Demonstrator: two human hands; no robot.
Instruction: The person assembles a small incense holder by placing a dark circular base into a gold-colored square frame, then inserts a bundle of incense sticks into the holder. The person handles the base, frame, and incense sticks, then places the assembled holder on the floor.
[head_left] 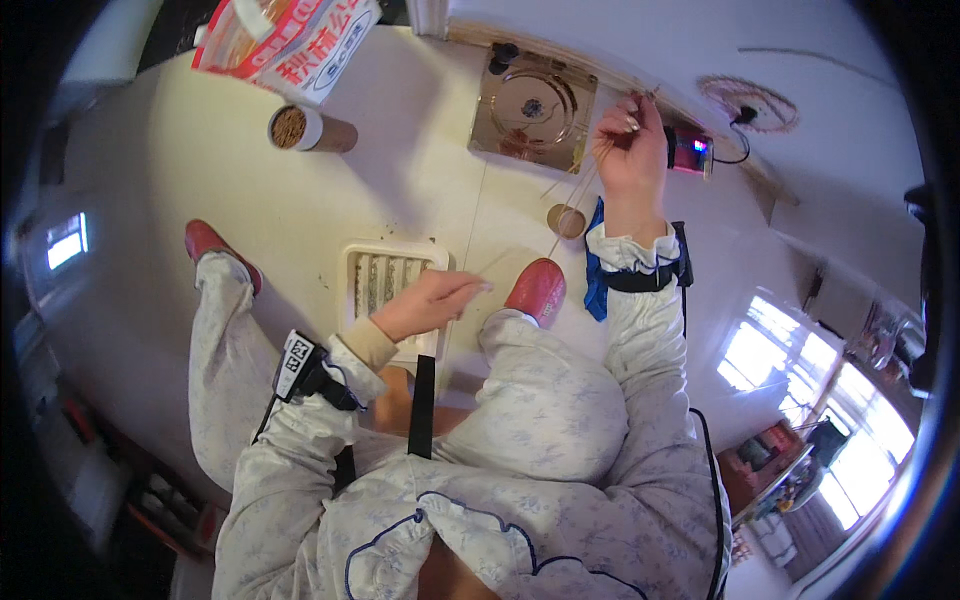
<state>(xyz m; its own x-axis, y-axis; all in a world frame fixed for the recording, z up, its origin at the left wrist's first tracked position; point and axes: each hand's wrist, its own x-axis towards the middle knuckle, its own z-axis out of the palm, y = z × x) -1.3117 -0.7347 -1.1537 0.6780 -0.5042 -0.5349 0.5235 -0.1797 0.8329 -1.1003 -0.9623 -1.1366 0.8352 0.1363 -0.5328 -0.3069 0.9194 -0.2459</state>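
Observation:
My right hand [630, 150] reaches up near the wall, its fingers closed on several thin straw-coloured sticks. Their long ends [568, 215] trail down towards the floor, and short tips poke out above the fingers. Over the edge of a cream ridged tray [351, 285], my left hand [432, 302] has its fingers pressed together, pointing right. A faint thin line runs by its fingertips; what they pinch is too small to make out. Below the trailing sticks stands a small round brown container [566, 221], beside a crumpled blue piece of plastic or cloth [595, 275].
A square, glossy stove-like unit [533, 108] with a round ring sits against the wall, left of a small device [692, 152] with a lit display. Farther left are a tube of brown bits [330, 133] and a red-and-white bag [290, 50]. My red shoes [536, 291] flank the tray.

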